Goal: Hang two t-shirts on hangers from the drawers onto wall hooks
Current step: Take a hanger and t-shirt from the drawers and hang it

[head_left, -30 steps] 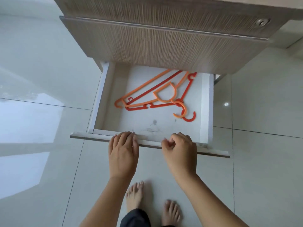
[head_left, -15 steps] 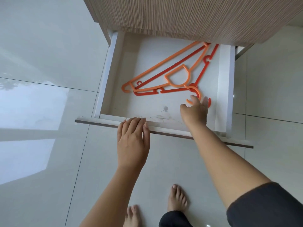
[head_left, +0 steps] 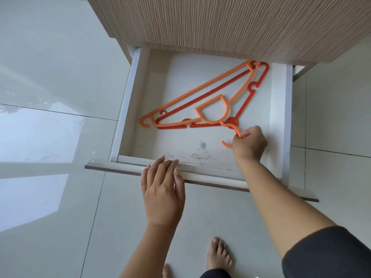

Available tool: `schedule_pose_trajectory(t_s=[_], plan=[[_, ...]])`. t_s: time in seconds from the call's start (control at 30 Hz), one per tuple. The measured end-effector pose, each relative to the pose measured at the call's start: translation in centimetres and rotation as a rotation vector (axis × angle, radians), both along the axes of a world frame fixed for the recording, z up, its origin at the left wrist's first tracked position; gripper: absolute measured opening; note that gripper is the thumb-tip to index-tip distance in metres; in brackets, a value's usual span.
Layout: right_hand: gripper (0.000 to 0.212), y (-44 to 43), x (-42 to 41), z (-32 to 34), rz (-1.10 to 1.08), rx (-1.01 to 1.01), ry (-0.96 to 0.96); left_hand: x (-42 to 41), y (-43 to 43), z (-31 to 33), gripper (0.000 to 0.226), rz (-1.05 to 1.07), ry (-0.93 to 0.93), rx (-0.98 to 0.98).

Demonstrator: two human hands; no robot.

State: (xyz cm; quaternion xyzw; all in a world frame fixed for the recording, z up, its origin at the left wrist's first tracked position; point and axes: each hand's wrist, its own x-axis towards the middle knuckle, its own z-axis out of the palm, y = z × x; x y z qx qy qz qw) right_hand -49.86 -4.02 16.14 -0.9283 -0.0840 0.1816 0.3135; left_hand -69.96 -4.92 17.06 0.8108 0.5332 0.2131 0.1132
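Orange hanger point(head_left: 200, 85) over red hanger point(head_left: 210, 95); white drawer point(head_left: 128, 97); striped wood-grain front point(head_left: 220, 23)

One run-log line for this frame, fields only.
stage: fetching hangers | drawer: open | right hand: fingers pinching hanger hooks | left hand: flat on drawer front | t-shirts: none visible

The scene is evenly lit by soft daylight; broad window glare is mirrored on the glossy floor tiles point(head_left: 40, 137) at left; straight edges are bowed by wide-angle distortion; slight softness is seen throughout.
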Motion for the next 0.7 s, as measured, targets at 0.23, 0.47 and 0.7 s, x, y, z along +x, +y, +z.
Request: schedule_pose_trajectory(t_s=[0.23,0.47,0.7], plan=[[0.021,2.2,0.0,2.8,-0.28,0.265,0.602,-0.1,0.1,0.3,0.04,0.004,0.02,-0.028],[0.02,2.9,1.2,7.4,-0.087,0.234,0.92,0.7,0.2,2.1,0.044,0.053,0.058,-0.198],[0.027,-0.5,-2.3,10.6,-0.098,0.202,0.646,2.2,-0.5,4.5,0.048,0.301,0.052,-0.501]])
